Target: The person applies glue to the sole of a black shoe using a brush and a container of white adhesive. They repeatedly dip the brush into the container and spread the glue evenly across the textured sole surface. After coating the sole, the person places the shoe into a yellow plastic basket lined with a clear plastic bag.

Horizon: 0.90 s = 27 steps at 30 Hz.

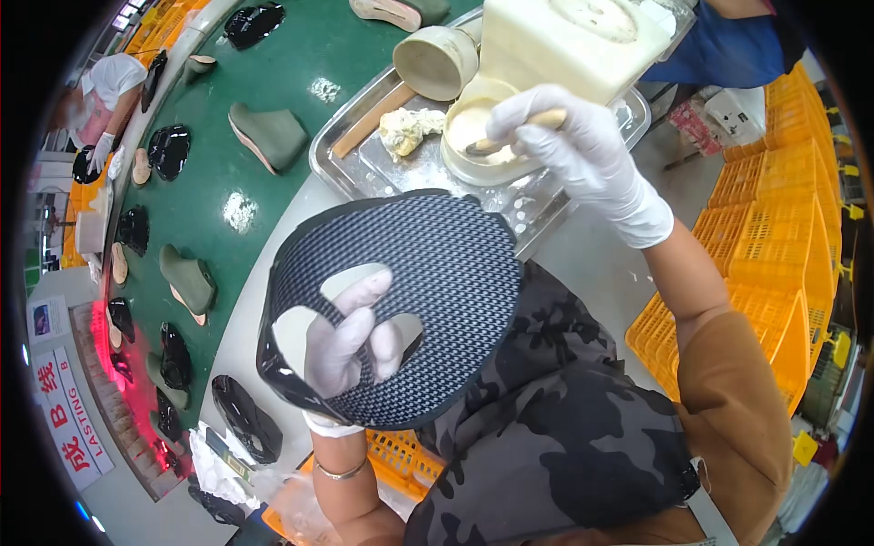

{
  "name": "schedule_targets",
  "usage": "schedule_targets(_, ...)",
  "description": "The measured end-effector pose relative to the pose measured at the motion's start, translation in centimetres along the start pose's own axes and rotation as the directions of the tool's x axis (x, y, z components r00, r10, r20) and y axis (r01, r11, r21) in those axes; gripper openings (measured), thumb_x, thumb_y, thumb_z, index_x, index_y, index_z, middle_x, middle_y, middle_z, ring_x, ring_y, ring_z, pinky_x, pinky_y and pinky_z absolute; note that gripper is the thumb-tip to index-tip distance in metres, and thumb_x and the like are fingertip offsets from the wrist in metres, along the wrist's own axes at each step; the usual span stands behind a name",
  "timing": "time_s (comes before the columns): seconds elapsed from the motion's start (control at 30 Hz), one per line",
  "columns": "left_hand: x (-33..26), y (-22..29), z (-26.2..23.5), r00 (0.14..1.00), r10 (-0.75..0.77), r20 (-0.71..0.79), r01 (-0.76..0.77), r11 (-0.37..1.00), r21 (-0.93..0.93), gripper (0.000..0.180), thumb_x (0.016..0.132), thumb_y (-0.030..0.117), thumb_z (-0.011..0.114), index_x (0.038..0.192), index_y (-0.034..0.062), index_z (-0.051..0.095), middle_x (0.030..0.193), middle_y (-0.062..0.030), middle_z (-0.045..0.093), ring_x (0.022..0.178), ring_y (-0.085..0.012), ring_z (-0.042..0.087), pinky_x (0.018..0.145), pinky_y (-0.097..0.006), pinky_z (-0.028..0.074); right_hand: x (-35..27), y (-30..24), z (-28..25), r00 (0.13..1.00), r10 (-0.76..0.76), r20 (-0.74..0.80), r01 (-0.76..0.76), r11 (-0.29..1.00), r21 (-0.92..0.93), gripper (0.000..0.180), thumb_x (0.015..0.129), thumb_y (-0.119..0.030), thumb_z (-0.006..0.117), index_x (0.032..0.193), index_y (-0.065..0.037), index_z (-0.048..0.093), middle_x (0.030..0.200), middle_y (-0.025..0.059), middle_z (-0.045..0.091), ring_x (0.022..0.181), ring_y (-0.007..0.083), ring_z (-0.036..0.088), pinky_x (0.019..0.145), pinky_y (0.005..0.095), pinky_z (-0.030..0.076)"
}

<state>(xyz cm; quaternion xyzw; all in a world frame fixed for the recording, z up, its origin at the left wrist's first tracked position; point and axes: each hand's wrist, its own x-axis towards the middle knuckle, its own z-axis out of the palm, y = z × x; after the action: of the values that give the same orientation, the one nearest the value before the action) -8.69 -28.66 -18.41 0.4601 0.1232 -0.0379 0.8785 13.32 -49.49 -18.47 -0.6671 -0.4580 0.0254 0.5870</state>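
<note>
In my gloved left hand (342, 353) is a black shoe upper (446, 282). Its grey-and-black mesh lining faces up, and my fingers are closed around a narrow strip between its openings. Part of the glossy black outer side shows along the left edge. My gloved right hand (594, 166) grips a brush (549, 117) by its light wooden handle. The brush's lower end is in a round cream-coloured cup (473, 171) coated with pale, glue-like material. Beside the cup lies a crumpled, whitish-yellow lump (407, 130).
A metal tray (320, 156) holds the cup, a wooden stick (371, 120), another cup (435, 64) and a cream plastic container (555, 50). Left is a green conveyor (241, 259) with green shoes (269, 136) and glossy black ones (169, 151). Yellow crates (769, 246) stand right. Another person (107, 91) works far left.
</note>
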Motion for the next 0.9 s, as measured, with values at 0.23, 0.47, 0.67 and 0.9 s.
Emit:
schedule_targets(0.23,3.5,0.0,0.6,0.959,-0.19,0.21,0.212,0.973,-0.087,0.04,0.092,0.011,0.032,0.13,-0.0011,0.035,0.056,-0.0056,0.042,0.043,-0.0139,0.038,0.042,-0.025,0.033,1.4,-2.7,-2.0,0.994,-0.056,-0.098,0.069,0.989,0.129,0.019,0.093,-0.016,0.042,0.102,0.0,0.047,0.09,0.0113,0.06,0.079,0.0109,0.059,0.063,0.0184,0.048)
schedule_targets(0.47,5.5,-1.2,1.0,0.893,-0.232,0.386,0.321,0.929,-0.183,0.04,0.09,0.005,0.031,0.129,-0.0035,0.035,0.051,0.0019,0.022,0.038,-0.0117,0.025,0.038,-0.026,0.027,4.5,-2.2,0.3,0.884,-0.428,-0.19,0.466,0.843,0.268,0.013,0.089,-0.018,0.052,0.092,-0.005,0.05,0.073,0.0004,0.057,0.065,0.0103,0.06,0.056,0.0216,0.047)
schedule_targets(0.67,5.1,0.0,2.8,0.948,-0.252,0.195,0.263,0.964,-0.03,0.036,0.088,0.0,0.032,0.122,-0.0106,0.039,0.052,0.0011,0.024,0.04,-0.0112,0.028,0.039,-0.024,0.027,3.6,-0.9,-0.5,0.933,-0.35,0.081,0.329,0.923,0.201,0.014,0.087,-0.009,0.053,0.093,0.001,0.046,0.086,0.0106,0.059,0.078,0.0176,0.059,0.067,0.0258,0.048)
schedule_targets(0.9,4.5,0.5,3.9,0.981,-0.194,0.008,0.192,0.978,0.079,0.037,0.085,0.001,0.038,0.119,-0.0125,0.041,0.055,0.0002,0.03,0.043,-0.0098,0.032,0.041,-0.024,0.03,3.3,-1.4,-0.4,0.948,-0.271,-0.167,0.301,0.933,0.197,0.01,0.09,-0.014,0.05,0.089,-0.003,0.051,0.074,0.0043,0.054,0.063,0.0123,0.055,0.057,0.0232,0.045)
